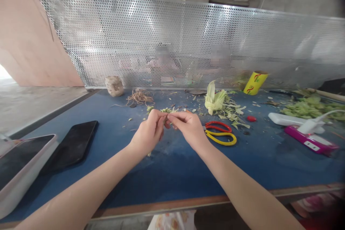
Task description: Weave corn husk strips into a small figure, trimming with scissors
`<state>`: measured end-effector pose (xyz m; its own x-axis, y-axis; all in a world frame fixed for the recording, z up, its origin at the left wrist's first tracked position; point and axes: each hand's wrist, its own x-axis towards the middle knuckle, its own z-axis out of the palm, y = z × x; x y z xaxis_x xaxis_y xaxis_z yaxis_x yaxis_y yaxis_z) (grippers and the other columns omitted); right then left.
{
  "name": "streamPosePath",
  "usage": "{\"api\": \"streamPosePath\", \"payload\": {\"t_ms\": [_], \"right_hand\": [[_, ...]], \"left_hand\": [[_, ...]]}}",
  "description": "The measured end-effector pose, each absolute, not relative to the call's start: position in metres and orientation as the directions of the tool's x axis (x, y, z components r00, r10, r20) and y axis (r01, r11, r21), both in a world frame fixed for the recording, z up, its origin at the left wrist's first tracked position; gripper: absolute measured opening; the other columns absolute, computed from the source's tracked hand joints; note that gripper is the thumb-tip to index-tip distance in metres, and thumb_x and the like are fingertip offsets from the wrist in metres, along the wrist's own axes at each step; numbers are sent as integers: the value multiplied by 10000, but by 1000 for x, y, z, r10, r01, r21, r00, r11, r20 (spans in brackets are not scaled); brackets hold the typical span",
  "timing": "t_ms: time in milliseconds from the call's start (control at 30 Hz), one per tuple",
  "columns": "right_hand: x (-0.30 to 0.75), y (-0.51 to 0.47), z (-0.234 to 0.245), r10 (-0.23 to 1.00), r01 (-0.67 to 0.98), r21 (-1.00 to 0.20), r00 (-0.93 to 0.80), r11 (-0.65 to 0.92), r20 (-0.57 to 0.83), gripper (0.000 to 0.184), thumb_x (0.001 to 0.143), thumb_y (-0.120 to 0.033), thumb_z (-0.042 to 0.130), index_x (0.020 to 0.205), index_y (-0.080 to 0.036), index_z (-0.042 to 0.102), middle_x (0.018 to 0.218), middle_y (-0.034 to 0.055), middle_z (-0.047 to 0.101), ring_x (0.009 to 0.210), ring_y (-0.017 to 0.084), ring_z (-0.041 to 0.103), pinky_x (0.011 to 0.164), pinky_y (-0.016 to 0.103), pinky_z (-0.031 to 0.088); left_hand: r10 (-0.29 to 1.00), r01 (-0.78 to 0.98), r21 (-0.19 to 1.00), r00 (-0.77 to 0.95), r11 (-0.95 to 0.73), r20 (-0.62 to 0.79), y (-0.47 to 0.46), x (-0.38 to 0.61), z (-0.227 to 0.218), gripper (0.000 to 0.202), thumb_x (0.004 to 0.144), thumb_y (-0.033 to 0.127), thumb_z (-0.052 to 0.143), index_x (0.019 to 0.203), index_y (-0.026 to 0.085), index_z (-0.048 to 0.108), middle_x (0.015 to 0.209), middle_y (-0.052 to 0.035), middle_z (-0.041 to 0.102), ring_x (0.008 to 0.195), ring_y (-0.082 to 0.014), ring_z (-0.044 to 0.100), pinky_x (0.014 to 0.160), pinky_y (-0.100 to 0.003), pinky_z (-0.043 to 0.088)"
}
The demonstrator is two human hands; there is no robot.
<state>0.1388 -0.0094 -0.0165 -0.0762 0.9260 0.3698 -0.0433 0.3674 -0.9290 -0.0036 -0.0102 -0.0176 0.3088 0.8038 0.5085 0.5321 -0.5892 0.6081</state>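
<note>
left hand (148, 129), right hand (190, 125) | fingers pinched, contents unclear; likely fine control | scissors (233, 138) alongside right, probably for reach

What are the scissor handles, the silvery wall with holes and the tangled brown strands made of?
Scissor handles: smooth plastic or a plastic coating, judging by the bright, even colour. Perforated panel: probably bare metal, silvery grey with shiny glints. Tangled strands: maybe jute or another plant fibre, dull and thin.
</note>
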Motion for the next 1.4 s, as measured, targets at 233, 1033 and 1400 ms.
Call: {"api": "streamPosePath", "payload": {"t_ms": [233,1033,1400], "right_hand": [[138,-7,-21,944,-65,-945,-70,320,324,170,709,-302,598,745,-171,700,575,1,600,481,79,422,484,227,361],[148,0,-19,991,-421,-906,-102,31,82,148,580,-258,729,695,-169,700,561,-10,584,470,50,424,486,222,359],[153,0,-16,984,-374,-928,-168,-13,54,148,581,-238,726,682,-151,662,517,-33,534,471,61,450,485,222,383]], "left_hand": [[826,604,574,308,-553,472,-10,-4,-12,202,886,293,322,1047,205,405,444,98,515,415,-91,519,531,-188,406],[638,669,188,527,-719,561,-5,-11,-13,279,816,129,313,979,205,526,716,-4,599,564,-98,585,597,-211,463],[727,650,359,477,-670,493,-7,-9,-12,132,854,263,369,891,222,488,696,19,619,515,-95,574,570,-214,451]]}}
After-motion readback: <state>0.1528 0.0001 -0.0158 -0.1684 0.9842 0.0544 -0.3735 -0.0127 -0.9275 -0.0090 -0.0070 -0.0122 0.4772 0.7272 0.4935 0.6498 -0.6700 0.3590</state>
